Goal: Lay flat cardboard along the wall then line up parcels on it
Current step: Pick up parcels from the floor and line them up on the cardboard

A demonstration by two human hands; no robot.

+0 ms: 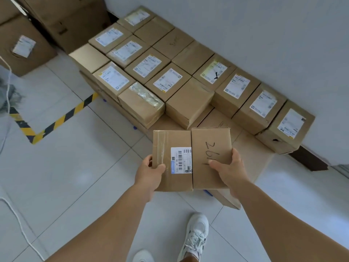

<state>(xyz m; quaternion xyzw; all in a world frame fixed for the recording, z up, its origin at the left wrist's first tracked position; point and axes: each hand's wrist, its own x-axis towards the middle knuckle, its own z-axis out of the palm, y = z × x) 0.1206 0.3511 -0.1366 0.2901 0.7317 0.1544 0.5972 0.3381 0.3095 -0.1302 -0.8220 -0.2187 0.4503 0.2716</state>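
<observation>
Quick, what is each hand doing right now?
Left hand: grips the left side of the parcel.
Right hand: grips the right side of the same parcel.

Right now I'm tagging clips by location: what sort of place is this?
Probably a parcel storeroom or depot: labelled parcels lined along the wall, hazard tape on the tiled floor, big cartons stacked behind.

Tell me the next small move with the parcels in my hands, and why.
Probably lower the two parcels, held side by side by the left hand and right hand, onto the bare stretch of flat cardboard beside the plain box that ends the second row. The row of boxes along the wall already runs further than that.
</observation>
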